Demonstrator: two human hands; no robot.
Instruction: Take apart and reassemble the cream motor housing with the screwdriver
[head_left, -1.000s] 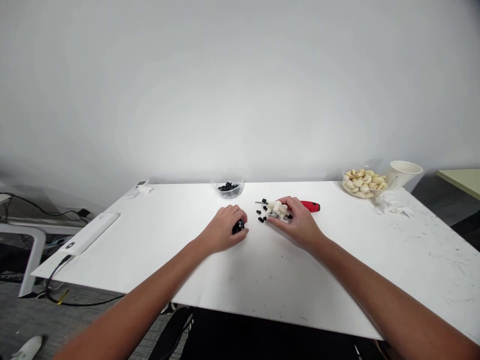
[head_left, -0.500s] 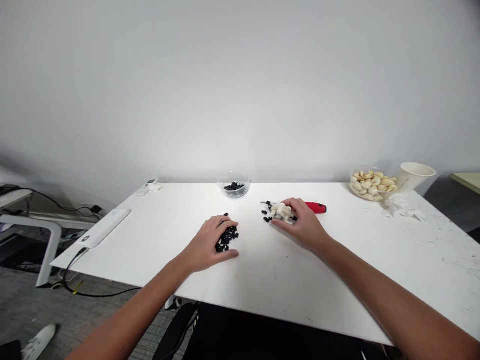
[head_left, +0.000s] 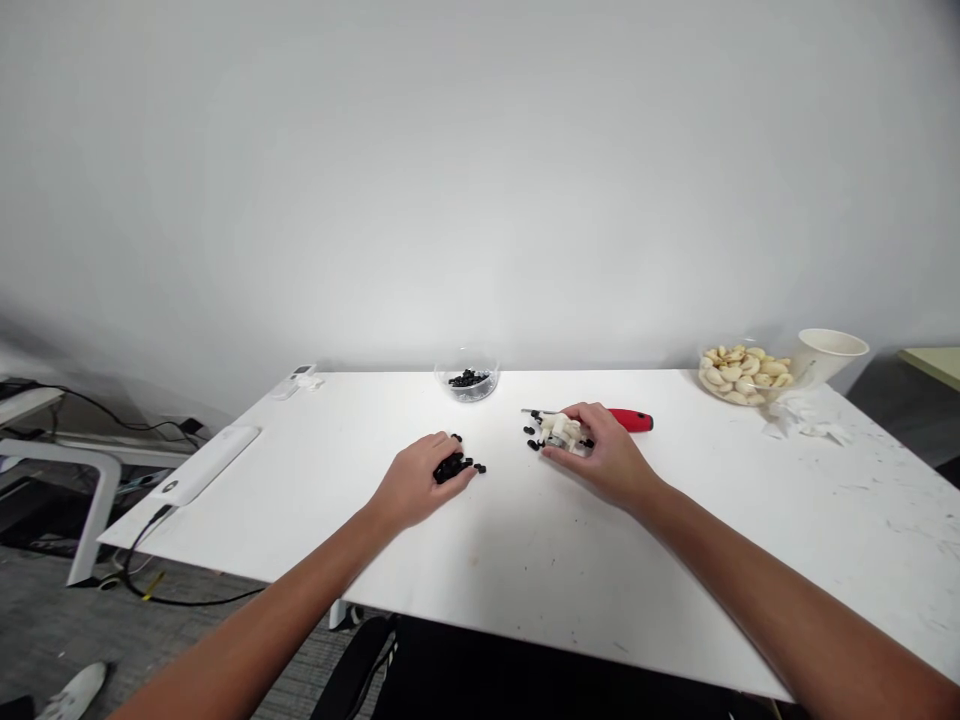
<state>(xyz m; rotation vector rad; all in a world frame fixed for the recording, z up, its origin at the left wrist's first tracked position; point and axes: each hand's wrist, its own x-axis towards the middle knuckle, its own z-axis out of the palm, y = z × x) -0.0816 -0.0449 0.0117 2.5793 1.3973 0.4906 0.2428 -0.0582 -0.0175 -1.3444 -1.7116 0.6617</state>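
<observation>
My left hand [head_left: 416, 482] is curled down on the table, its fingers and thumb gathered around a heap of small black pieces [head_left: 450, 467]. A few of these pieces lie loose just beyond its fingertips. To the right, my right hand [head_left: 606, 455] bends around a cluster of white pieces [head_left: 561, 430], with thumb and fingers on either side; part of the cluster is hidden by the hand. Several black pieces [head_left: 532, 445] are scattered beside it. Behind that hand lies a tool with a red handle [head_left: 631, 420] and a thin metal shaft.
A clear bowl [head_left: 472, 392] with black pieces stands near the wall. At the back right are a clear bowl of pale, nut-like pieces [head_left: 742, 375], a paper cup [head_left: 829, 350] and crumpled tissue [head_left: 802, 418]. A white power bank-like device [head_left: 210, 465] with a cable lies left.
My left hand has closed in on the black pieces, drawing them into a tighter heap as thumb and fingers came together. My right hand stays nearly in place.
</observation>
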